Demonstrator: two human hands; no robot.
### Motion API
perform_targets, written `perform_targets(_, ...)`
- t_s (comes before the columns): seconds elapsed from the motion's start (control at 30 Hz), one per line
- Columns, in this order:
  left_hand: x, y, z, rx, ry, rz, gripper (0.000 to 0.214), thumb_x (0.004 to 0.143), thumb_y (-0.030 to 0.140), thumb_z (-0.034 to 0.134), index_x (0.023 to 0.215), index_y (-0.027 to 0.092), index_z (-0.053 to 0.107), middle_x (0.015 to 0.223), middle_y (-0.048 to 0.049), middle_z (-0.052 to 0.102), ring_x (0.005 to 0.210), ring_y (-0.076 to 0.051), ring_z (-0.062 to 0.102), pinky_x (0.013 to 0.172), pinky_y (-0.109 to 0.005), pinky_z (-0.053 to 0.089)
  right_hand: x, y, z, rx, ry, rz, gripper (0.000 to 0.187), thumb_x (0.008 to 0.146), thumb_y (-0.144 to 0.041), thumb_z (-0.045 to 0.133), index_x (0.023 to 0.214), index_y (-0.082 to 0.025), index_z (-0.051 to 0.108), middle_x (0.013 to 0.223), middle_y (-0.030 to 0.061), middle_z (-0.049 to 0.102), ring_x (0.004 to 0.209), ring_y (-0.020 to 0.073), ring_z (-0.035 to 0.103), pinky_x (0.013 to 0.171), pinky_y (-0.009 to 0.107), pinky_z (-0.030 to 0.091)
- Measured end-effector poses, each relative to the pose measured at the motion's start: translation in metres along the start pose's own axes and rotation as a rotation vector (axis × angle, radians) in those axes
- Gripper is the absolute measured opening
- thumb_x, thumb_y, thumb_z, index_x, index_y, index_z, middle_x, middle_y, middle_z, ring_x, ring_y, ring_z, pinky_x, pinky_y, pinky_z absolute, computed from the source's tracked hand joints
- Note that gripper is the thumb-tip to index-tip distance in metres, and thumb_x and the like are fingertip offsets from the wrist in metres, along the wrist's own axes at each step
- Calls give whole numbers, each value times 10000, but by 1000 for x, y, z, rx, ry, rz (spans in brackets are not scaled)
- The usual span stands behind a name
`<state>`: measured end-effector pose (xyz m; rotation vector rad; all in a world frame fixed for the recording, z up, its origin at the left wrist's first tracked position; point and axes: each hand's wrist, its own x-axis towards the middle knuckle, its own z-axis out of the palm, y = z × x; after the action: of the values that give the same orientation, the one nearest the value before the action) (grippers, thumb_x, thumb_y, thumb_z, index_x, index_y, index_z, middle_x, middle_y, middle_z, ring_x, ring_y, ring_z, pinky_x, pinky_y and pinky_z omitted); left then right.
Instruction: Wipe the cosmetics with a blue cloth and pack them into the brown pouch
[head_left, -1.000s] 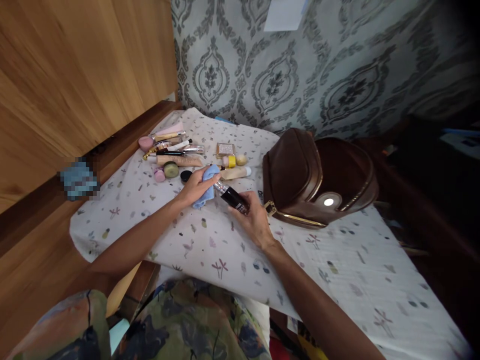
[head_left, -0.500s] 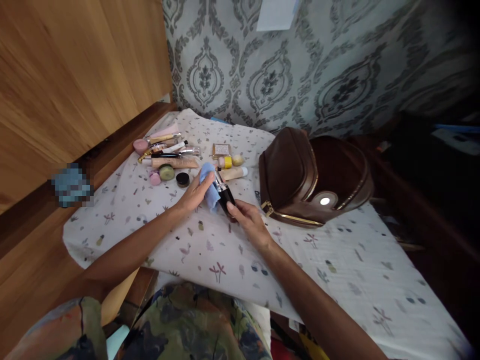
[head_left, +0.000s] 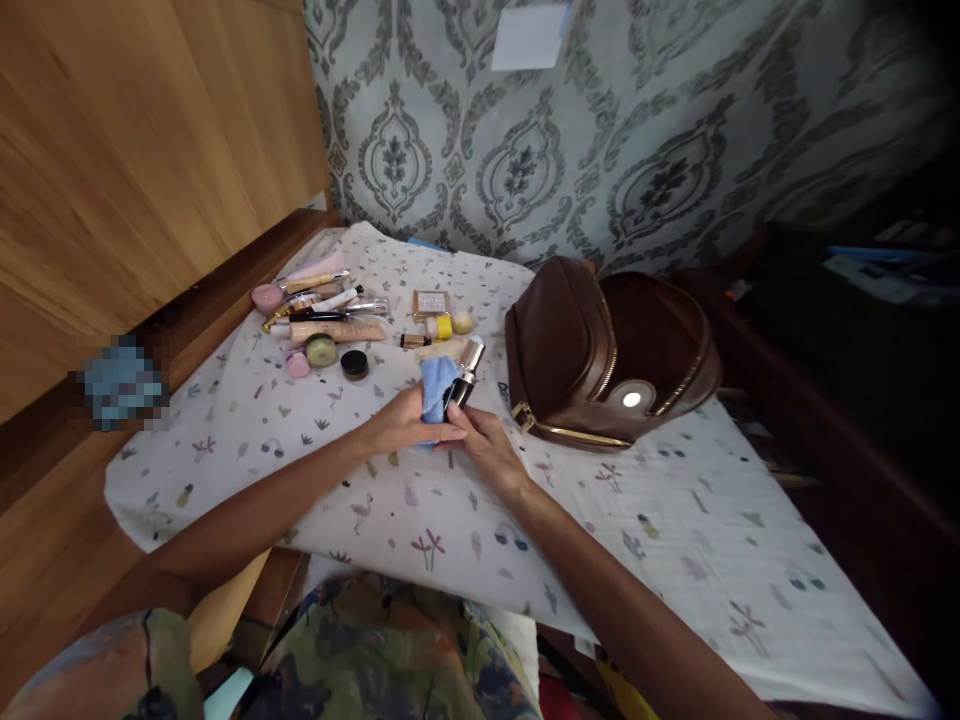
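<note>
In the head view, my left hand (head_left: 405, 425) is closed on a light blue cloth (head_left: 437, 380), which lies against the side of a black cosmetic bottle (head_left: 460, 393) with a shiny metallic top. My right hand (head_left: 487, 448) grips the lower part of that bottle, which tilts up and to the right. The fingers of both hands meet near its base, so the base is hidden. Just beyond the hands are a small dark bottle with a gold band (head_left: 415, 341), a yellow-banded jar (head_left: 439, 327) and a clear compact (head_left: 431, 303).
Several makeup tubes and brushes lie in a heap at the left, including a beige tube (head_left: 337, 331). A black-lidded jar (head_left: 354, 364) sits nearer. An unzipped brown bag (head_left: 559, 350) stands at the right on the patterned cloth (head_left: 360, 560). A wooden panel (head_left: 187, 120) rises at the left.
The blue cloth has moved from the bottle's metallic top down to its black body. The bottle now leans right instead of left, and my left hand has lowered towards my right.
</note>
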<state>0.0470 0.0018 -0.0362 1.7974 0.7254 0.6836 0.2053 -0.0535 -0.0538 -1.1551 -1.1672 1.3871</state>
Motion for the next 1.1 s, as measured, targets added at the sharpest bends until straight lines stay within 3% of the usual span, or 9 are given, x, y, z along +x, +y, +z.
perform_targets(0.23,-1,10,-17,-135,-179,-28,352,759,425,767,914,191,554,729,14,612,661,-162,583,609,-280,467,0,-1,0,-126,-44,42,701,706,-855,578,744,-159,659,713,89,719,568,215,688,536,331,573)
perform_targets(0.4,2,5,-28,-30,-148,46,396,745,408,781,1021,174,622,940,-38,685,863,-216,640,762,-320,518,1,-3,-5,-99,-71,65,727,730,-869,534,682,-153,649,657,93,690,570,200,669,561,335,582)
perform_targets(0.5,4,-1,-33,31,-168,88,420,766,414,761,1090,178,634,1077,-64,695,1022,-266,638,894,-375,514,3,-5,-11,-148,10,-5,674,741,-831,577,687,-163,642,670,75,661,583,192,638,507,317,542)
perform_targets(0.63,4,-5,-39,159,-205,76,346,796,391,733,1066,194,645,1051,-67,701,997,-280,647,880,-388,519,4,-12,-18,-168,209,-210,534,766,-713,674,855,-189,631,664,-9,587,501,110,492,425,243,398)
perform_targets(0.73,3,-2,-40,239,-158,71,437,781,382,757,1168,225,629,1108,-72,695,1046,-286,647,926,-411,514,3,-16,-19,-99,241,-273,504,780,-658,701,990,-207,617,654,-47,531,479,84,412,420,229,343)
perform_targets(0.87,-1,5,-33,214,-44,190,687,807,465,743,1420,277,496,1351,-97,618,1343,-300,511,1108,-443,423,2,-18,-18,-52,217,-262,478,764,-636,730,925,-207,598,660,-41,538,505,90,452,438,229,358)
perform_targets(1.0,-1,8,-20,246,28,227,443,1001,475,431,1360,261,579,1377,-91,619,1328,-244,536,1142,-393,385,2,-17,-18,-69,228,-264,475,764,-650,718,883,-208,590,656,-36,548,502,91,459,439,230,369)
perform_targets(1.1,1,8,-18,311,44,212,407,1017,423,406,1303,235,625,1307,-98,663,1246,-234,588,1093,-377,421,3,-15,-19,-85,245,-266,482,764,-661,706,884,-207,598,657,-29,564,516,101,487,451,236,400)
